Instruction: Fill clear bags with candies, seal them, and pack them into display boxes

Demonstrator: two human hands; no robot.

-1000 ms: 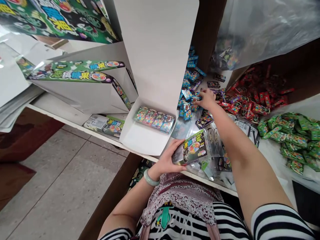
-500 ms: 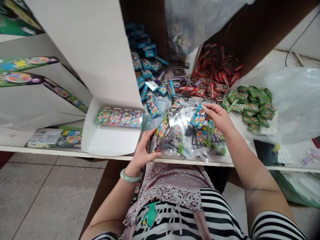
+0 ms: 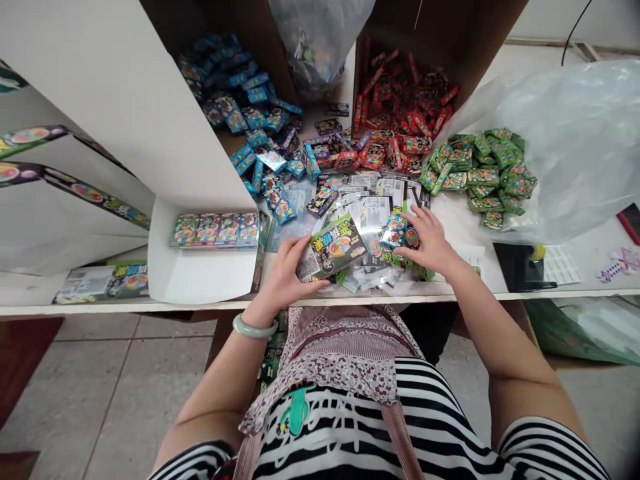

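Note:
My left hand (image 3: 287, 277) grips the left side of a flat black printed pouch (image 3: 337, 247) with green lettering, thumb along its lower edge and fingers at its upper left. My right hand (image 3: 430, 241) has a small blue candy packet (image 3: 394, 229) between thumb and fingertips, just right of the pouch. Beneath both hands lies a loose pile of clear and black printed pouches (image 3: 375, 210). One purple candy packet (image 3: 323, 200) rests on that pile above the held pouch.
Blue packets (image 3: 257, 93) heap at the back left, red packets (image 3: 395, 100) in a brown carton, green packets (image 3: 495, 173) on clear plastic at right. An open white box (image 3: 205, 277) at left holds a row of colourful packs (image 3: 215, 229). A black item (image 3: 517, 267) lies far right.
The held pouch has turned from tilted to nearly flat, its printed face now showing. My right hand has lowered the blue packet toward the pile, its fingers more spread. The view has shifted.

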